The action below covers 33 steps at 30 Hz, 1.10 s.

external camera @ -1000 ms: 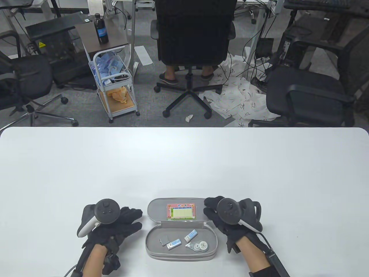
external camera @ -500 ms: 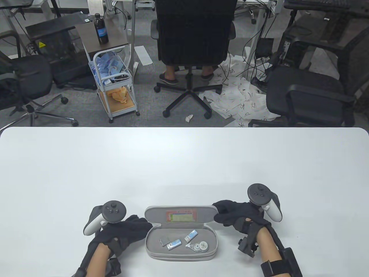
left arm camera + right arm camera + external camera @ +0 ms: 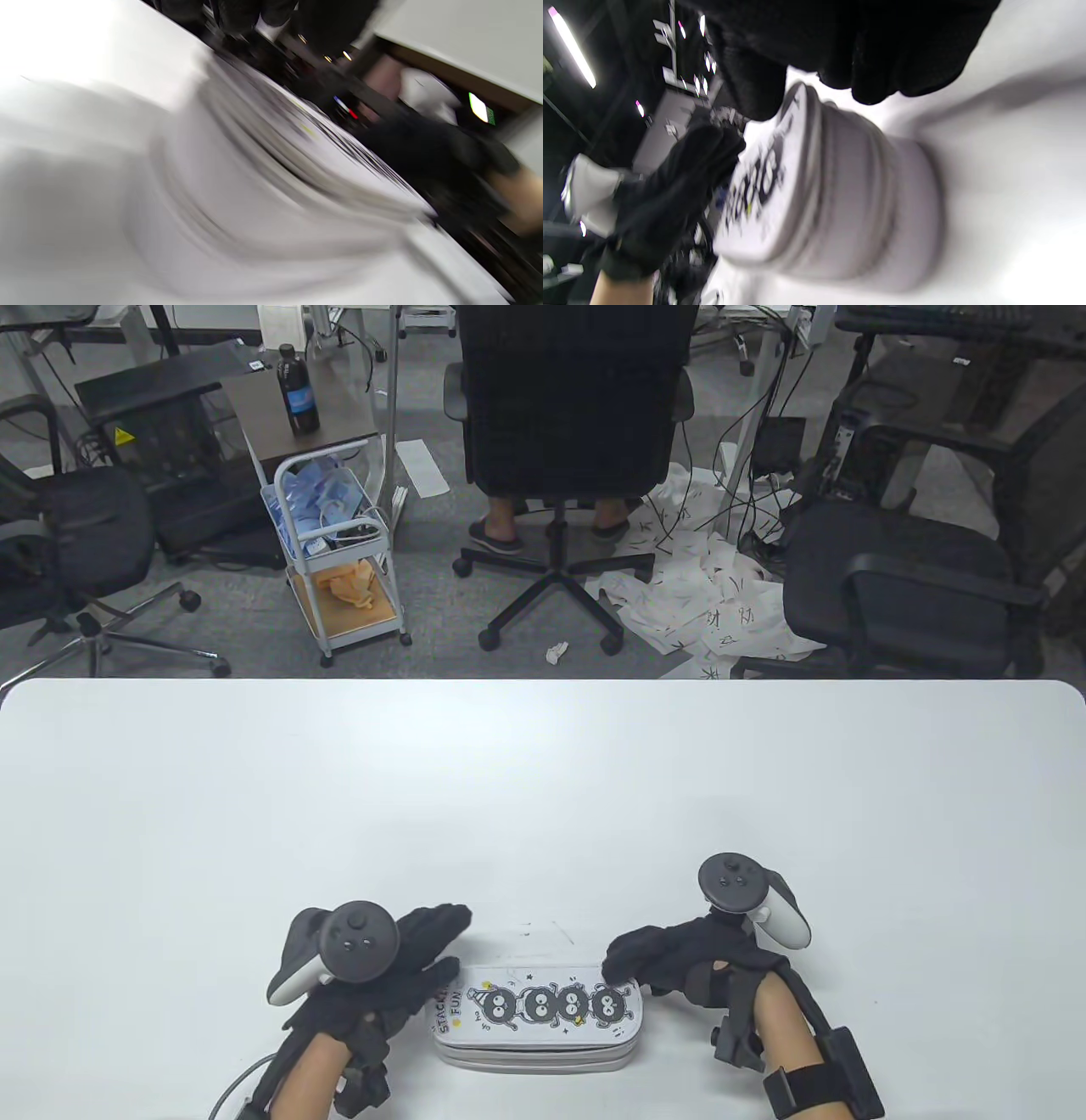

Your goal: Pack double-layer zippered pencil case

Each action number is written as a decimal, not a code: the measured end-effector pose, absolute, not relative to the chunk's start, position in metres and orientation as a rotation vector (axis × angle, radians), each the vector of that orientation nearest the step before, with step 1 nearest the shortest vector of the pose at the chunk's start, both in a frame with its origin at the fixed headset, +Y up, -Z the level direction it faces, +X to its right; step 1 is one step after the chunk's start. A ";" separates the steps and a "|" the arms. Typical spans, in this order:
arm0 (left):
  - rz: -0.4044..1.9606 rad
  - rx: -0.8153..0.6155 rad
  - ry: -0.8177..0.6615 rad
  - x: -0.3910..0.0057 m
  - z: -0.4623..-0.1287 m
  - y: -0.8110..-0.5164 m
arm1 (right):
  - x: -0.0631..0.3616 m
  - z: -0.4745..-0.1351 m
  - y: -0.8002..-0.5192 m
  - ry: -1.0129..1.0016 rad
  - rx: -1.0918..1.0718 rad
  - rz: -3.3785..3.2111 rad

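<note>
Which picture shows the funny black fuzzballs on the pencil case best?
The table view: the pencil case lies shut, its whole printed lid sharp. The right wrist view shows the print sideways and blurred. The left wrist view shows only a smear.

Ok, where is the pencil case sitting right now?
In the table view, the pencil case lies lid-down near the front edge of the white table, between the left hand and right hand.

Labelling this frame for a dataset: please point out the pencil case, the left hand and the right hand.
pencil case [image 3: 543,1005], table view, printed top of its lid.
left hand [image 3: 399,976], table view, back of the glove.
right hand [image 3: 670,954], table view, gloved knuckles.
</note>
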<state>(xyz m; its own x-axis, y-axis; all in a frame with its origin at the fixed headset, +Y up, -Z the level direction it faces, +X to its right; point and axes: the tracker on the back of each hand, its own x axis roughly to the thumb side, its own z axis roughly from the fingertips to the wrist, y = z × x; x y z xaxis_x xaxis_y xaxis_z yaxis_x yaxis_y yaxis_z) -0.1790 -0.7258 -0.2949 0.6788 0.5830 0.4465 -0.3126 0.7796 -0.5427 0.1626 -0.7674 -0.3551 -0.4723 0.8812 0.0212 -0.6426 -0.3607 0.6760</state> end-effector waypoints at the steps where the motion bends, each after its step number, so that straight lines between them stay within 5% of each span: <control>1: 0.486 -0.530 -0.679 -0.170 -0.291 -0.728 | 0.160 -0.356 -0.768 0.718 0.476 1.987; 3: 0.332 -0.618 -0.711 -0.150 -0.283 -0.734 | 0.148 -0.355 -0.771 0.777 0.547 2.068; 7: 0.079 -0.518 -0.722 -0.139 -0.281 -0.736 | 0.139 -0.358 -0.771 0.773 0.584 2.183; 19: 0.025 -0.527 -0.697 -0.132 -0.283 -0.743 | 0.136 -0.361 -0.779 0.827 0.566 2.282; 25: 0.002 -0.472 -0.672 -0.135 -0.282 -0.738 | 0.138 -0.351 -0.749 0.451 0.724 2.644; 27: -0.159 -0.358 -0.629 -0.135 -0.281 -0.736 | 0.142 -0.346 -0.735 0.316 0.755 2.761; 33: -0.078 -0.228 -0.480 -0.137 -0.283 -0.735 | 0.148 -0.345 -0.728 0.264 0.752 2.823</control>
